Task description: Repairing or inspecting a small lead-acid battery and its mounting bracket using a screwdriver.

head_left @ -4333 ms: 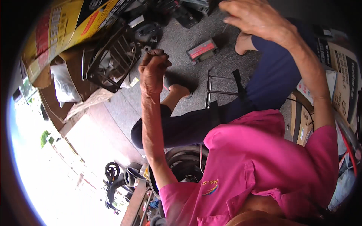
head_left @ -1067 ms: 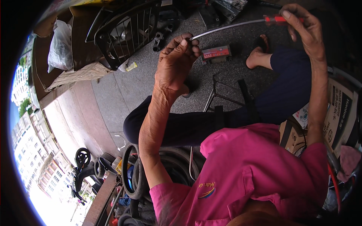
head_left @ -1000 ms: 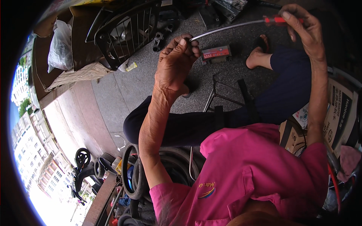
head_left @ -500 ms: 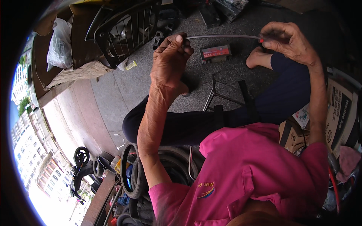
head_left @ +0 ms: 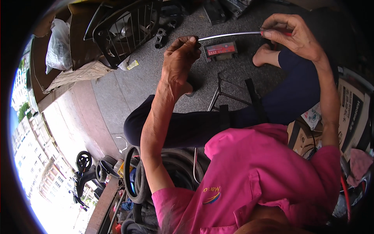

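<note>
A thin silver rod (head_left: 230,35), slightly bowed, stretches between my two hands above the ground. My left hand (head_left: 180,56) is closed, thumb and fingers pinching its left end. At the other end, where a red part shows, my right hand (head_left: 293,38) grips it between thumb and fingertips; the palm hides some of the red. Below the rod, on the ground, sits a dark box with a red label (head_left: 221,50).
A black slatted frame (head_left: 125,37) leans at the upper left beside cardboard and a clear plastic bag (head_left: 58,46). A metal stand (head_left: 217,93) is between my legs. Tyres (head_left: 177,167) are stacked lower left, cartons (head_left: 350,115) at the right. Dark blocks (head_left: 214,12) lie at the far side.
My right hand has moved slightly up and left, and the visible span of rod is shorter. More of the red part shows at the right hand. My left hand has shifted slightly right.
</note>
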### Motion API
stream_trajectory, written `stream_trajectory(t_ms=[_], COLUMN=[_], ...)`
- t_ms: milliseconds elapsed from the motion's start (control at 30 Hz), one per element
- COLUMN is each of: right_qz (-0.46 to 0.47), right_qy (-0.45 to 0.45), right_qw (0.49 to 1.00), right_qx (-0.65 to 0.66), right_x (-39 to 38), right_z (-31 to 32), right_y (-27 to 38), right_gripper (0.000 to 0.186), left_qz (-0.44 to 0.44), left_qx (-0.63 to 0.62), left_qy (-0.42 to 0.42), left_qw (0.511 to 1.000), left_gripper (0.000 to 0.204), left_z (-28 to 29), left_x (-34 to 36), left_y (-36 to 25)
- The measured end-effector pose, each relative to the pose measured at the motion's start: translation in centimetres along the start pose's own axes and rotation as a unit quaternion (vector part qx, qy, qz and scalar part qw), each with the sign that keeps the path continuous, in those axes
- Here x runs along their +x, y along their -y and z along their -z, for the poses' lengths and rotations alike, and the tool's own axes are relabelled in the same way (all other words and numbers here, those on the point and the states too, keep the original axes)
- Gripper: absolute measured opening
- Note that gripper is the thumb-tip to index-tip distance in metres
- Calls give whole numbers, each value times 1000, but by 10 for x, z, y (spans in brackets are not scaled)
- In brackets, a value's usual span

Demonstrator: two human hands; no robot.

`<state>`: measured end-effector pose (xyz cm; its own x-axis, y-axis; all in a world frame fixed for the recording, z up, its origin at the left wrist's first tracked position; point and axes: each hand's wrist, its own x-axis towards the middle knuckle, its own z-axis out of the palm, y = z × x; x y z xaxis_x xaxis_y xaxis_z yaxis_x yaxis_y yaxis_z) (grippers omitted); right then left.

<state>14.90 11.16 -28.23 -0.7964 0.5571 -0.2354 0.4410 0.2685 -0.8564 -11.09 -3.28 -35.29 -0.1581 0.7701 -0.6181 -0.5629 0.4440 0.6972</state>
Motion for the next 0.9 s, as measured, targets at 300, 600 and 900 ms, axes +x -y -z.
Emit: stream_trajectory(t_ms=[300, 600, 900], right_qz=[33, -3, -38], right_qy=[-47, -80, -231], right_qw=[996, 993, 929], right_qx=[-72, -89, -288], right_x=[-3, -8, -9], right_z=[-4, 6, 10], right_y=[-2, 16, 7], right_gripper=[33, 22, 19], left_qz=[52, 0, -19], left_qx=[-7, 57, 42], left_qy=[-16, -5, -78], left_qw=[999, 998, 996], left_gripper=[19, 17, 18], left_z=[3, 3, 22], left_x=[10, 19, 28], left_y=[23, 14, 6])
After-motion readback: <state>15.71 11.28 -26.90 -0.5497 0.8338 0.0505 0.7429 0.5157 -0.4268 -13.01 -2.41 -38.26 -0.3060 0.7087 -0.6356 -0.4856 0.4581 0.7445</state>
